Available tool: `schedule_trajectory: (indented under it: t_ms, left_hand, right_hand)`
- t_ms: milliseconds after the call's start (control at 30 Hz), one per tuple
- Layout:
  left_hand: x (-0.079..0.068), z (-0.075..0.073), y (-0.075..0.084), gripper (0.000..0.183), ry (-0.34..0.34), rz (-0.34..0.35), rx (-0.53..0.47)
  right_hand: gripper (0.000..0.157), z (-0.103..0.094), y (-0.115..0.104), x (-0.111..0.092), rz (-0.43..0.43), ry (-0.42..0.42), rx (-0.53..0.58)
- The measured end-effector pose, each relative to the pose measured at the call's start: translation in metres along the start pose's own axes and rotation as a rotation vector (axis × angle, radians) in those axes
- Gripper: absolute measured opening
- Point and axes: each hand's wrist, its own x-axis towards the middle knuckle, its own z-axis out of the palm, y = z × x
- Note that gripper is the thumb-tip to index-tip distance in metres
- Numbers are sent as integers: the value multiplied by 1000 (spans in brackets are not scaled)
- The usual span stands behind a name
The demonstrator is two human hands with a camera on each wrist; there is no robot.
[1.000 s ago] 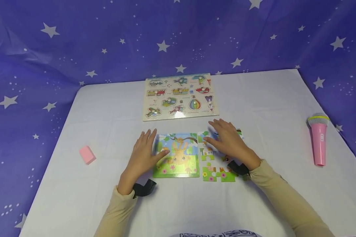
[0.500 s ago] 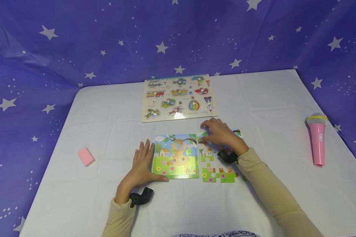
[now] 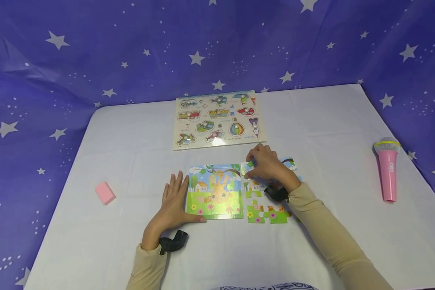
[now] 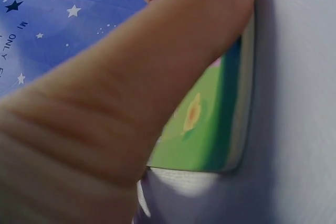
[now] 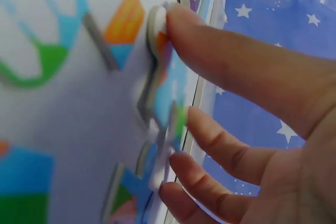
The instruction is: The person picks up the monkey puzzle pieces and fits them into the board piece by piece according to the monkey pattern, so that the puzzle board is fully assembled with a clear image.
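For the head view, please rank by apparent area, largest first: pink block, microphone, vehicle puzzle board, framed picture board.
1. Vehicle puzzle board
2. Framed picture board
3. Microphone
4. Pink block

White-topped table in front of a creased blue-purple backdrop with pale stars and dots

animal-picture puzzle board: flat, square | jigsaw pieces: colourful, beside board's right edge

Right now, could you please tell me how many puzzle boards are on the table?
2: the cartoon-animal jigsaw board at the left hand, and the vehicle peg puzzle beyond it.
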Motion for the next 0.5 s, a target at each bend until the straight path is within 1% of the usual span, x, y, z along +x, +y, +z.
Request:
schedule_trajectory:
  t_ms: [200,300,500]
  left_hand:
    - [1,0,1,130,2,0,6]
    - [1,0,0,130,1,1,9]
    - [1,1,0,131,3,-2,10]
  right_hand:
    - [48,6,0,-2,2,38,65]
    - [47,8,0,-4,-11,60,85]
    - [38,9,0,-9,-40,92,161]
